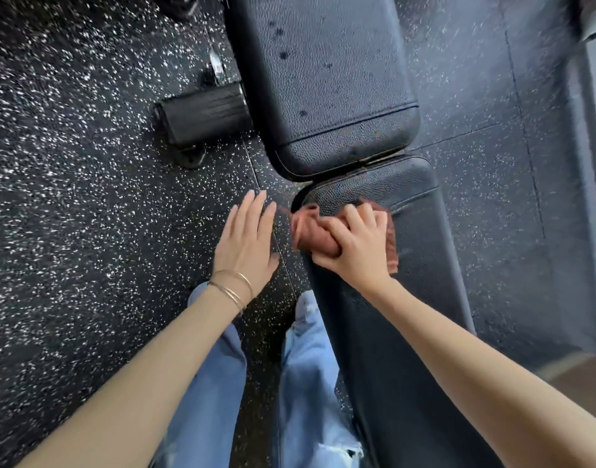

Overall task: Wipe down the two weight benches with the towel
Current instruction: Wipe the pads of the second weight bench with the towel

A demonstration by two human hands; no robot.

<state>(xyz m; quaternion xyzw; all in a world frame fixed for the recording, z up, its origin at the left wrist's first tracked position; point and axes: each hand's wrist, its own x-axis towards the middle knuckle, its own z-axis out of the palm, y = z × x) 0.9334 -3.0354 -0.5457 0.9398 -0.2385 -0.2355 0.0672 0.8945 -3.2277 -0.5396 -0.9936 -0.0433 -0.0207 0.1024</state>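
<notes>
Near the top end of the long black bench pad (pixel 401 298), I see the right hand (pixel 357 244) pressing a bunched rust-brown towel (pixel 310 231) onto the pad's left corner. Its fingers are curled tight around the cloth, with the thumb wrapped over the roll. Part of the towel sticks out past the pad's left edge, and a blurred strip of it shows beyond the knuckles on the far side of the hand; how much cloth lies under the palm I cannot tell.

Left of that pad, the left hand (pixel 246 241) hangs flat over the speckled rubber floor (pixel 87 214), empty, its fingers straight and only slightly spread. It does not touch the towel or the pad. Thin bangles (pixel 232 287) circle its wrist.

Just beyond the long pad, almost meeting it end to end, lies a second black pad (pixel 323 79) with a few dark spots on its grained surface. Its far end is cut off by the top of the view, so I cannot say whether it is a separate bench or the other section of the same one. Left of this second pad a ribbed black foot (pixel 202 113) of the frame rests on the floor, with a blurred bit of shiny metal above it.

Pale blue jeans (pixel 310 383) fill the space left of the long pad toward the bottom, the pad's near end hidden behind the right forearm. The far right edge is smeared and hard to read.
</notes>
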